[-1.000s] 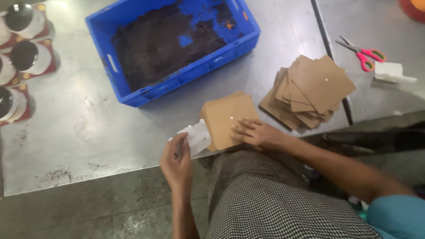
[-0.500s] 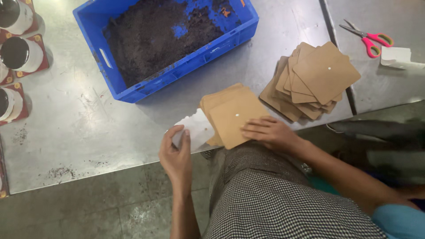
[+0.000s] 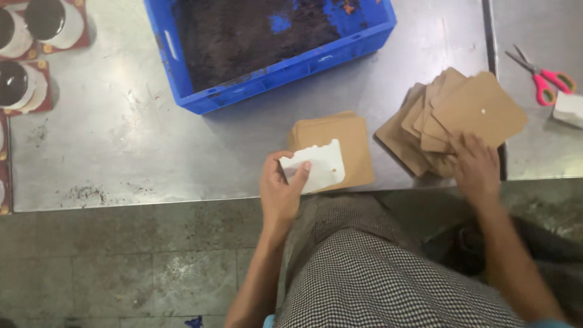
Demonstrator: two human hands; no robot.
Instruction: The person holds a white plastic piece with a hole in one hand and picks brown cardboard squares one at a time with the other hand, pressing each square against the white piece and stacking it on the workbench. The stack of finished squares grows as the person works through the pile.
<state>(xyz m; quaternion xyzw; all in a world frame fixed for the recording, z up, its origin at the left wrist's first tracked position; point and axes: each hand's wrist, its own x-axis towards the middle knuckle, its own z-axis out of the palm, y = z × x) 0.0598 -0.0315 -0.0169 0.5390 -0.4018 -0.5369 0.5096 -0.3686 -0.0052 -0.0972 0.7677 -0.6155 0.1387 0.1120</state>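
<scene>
crate (image 3: 182, 79) behind card stack (image 3: 346, 143); scissors (image 3: 540, 76) far right on table (image 3: 121, 152).

Two hands are seen: left hand (image 3: 280, 189) and right hand (image 3: 477, 170). One blue crate (image 3: 182, 73), one pair of scissors (image 3: 542, 77), one white card (image 3: 316, 167) and two stacks of brown pouches (image 3: 349, 143) (image 3: 467, 112) are counted.

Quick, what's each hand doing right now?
Left hand: closed on a white card.
Right hand: open, resting flat on the stack of brown cards, gripping nothing.
</scene>
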